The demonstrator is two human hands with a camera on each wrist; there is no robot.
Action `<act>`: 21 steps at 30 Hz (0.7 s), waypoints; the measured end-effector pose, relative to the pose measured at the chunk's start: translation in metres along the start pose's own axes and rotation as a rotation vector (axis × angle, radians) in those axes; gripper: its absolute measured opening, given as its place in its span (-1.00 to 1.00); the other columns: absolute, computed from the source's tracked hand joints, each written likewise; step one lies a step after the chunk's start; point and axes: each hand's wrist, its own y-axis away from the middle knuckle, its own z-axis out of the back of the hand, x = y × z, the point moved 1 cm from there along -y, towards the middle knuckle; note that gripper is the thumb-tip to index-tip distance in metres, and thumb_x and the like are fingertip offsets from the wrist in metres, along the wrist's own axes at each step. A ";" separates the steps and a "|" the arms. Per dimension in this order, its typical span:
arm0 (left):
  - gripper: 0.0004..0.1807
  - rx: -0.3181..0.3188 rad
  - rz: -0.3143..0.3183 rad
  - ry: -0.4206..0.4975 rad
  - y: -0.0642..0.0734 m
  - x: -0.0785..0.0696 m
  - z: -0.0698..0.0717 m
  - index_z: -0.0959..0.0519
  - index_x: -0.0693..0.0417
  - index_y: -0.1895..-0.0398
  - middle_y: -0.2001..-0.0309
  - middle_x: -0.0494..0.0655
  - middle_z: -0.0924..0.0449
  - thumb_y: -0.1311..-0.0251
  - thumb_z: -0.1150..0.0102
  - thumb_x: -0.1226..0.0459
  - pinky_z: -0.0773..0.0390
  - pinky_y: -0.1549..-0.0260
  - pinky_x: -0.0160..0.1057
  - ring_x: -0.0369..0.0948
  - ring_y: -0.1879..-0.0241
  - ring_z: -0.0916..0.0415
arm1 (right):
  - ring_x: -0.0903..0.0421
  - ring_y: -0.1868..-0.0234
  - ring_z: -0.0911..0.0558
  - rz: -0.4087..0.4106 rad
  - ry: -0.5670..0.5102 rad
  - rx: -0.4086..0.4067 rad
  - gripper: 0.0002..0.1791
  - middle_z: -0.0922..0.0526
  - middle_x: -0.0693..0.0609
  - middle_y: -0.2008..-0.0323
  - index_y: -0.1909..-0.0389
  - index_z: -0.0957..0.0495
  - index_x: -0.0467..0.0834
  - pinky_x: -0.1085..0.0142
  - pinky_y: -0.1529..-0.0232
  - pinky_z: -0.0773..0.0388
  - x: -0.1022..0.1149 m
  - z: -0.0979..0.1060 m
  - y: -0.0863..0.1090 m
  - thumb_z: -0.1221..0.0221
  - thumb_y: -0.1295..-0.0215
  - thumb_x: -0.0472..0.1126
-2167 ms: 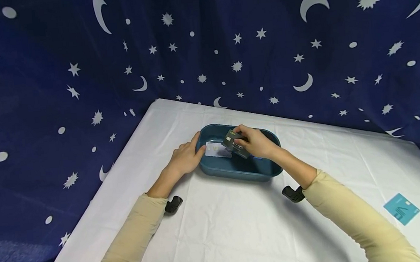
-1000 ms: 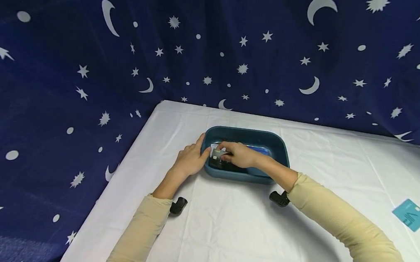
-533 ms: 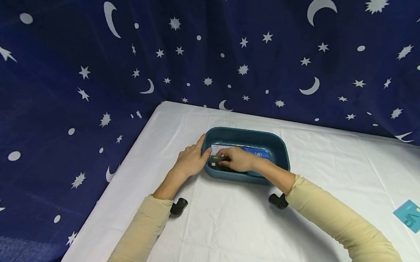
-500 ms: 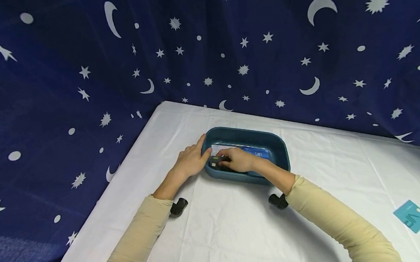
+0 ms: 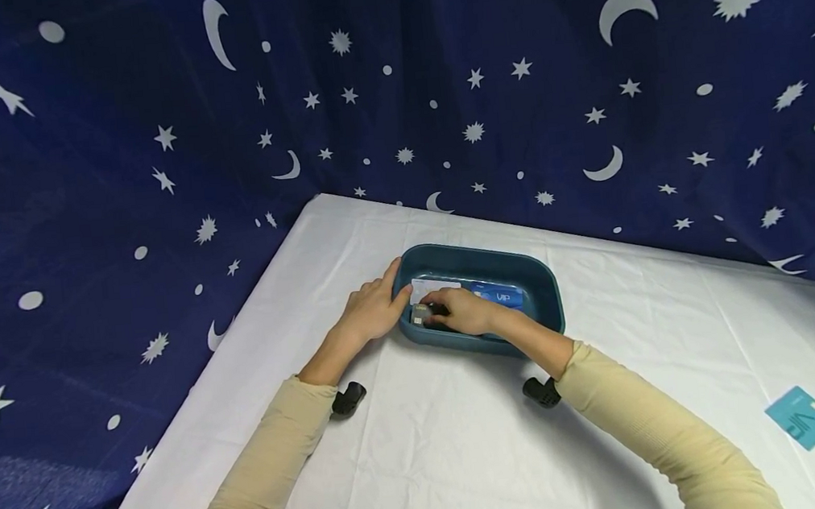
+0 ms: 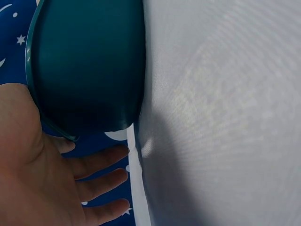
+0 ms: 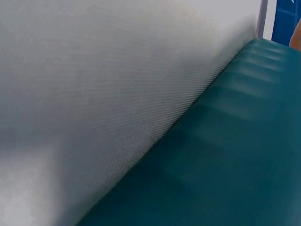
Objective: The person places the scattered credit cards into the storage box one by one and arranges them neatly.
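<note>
A dark teal plastic tub [image 5: 484, 345] stands on the white-covered table. At its left end my left hand [image 5: 371, 310] holds the rim, thumb over the edge. In the left wrist view the other fingers [image 6: 101, 188] of that hand stretch loosely past the tub's wall. My right hand [image 5: 462, 311] reaches down inside and pinches a black bank card [image 5: 420, 315] in the near left corner. Behind it on the tub's floor lie a white card [image 5: 435, 287] and a blue VIP card [image 5: 500, 296]. My right hand hides part of the black card.
A light blue VIP card [image 5: 803, 418] lies on the white tablecloth [image 5: 454, 452] far to the right. Black wrist devices [image 5: 350, 399] sit under both forearms. A dark blue curtain [image 5: 367, 120] with moons and stars rises behind the table.
My right hand has lowered the black card from above the tub's middle to its near left corner. The white and blue cards show more fully now. My left hand stays on the rim.
</note>
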 end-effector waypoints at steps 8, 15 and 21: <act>-0.34 0.005 0.004 0.007 0.000 -0.002 0.001 0.06 0.09 -0.52 -0.23 0.24 -0.38 -0.48 0.32 -0.01 -0.32 -0.01 0.16 0.17 -0.14 -0.36 | -0.06 0.00 -0.52 -0.003 0.058 0.019 -0.58 -0.54 -0.19 0.02 -0.17 -0.44 -0.37 0.11 -0.01 -0.44 -0.001 0.002 0.001 -0.12 -0.38 -0.23; -0.33 0.009 0.010 0.015 -0.001 -0.002 0.000 0.07 0.08 -0.52 -0.24 0.23 -0.37 -0.47 0.31 0.00 -0.30 -0.02 0.18 0.17 -0.15 -0.35 | 0.01 0.15 -0.48 -0.014 0.068 0.013 -0.54 -0.52 -0.17 0.11 -0.20 -0.41 -0.35 0.16 0.14 -0.46 -0.001 0.003 0.003 -0.15 -0.36 -0.21; -0.33 0.009 0.009 0.012 -0.001 -0.002 0.000 0.09 0.07 -0.52 -0.25 0.23 -0.36 -0.48 0.33 -0.02 -0.30 -0.02 0.17 0.16 -0.16 -0.35 | 0.03 0.21 -0.45 -0.012 0.094 0.001 -0.56 -0.52 -0.12 0.19 -0.18 -0.44 -0.34 0.17 0.18 -0.43 -0.001 0.004 0.004 -0.15 -0.36 -0.21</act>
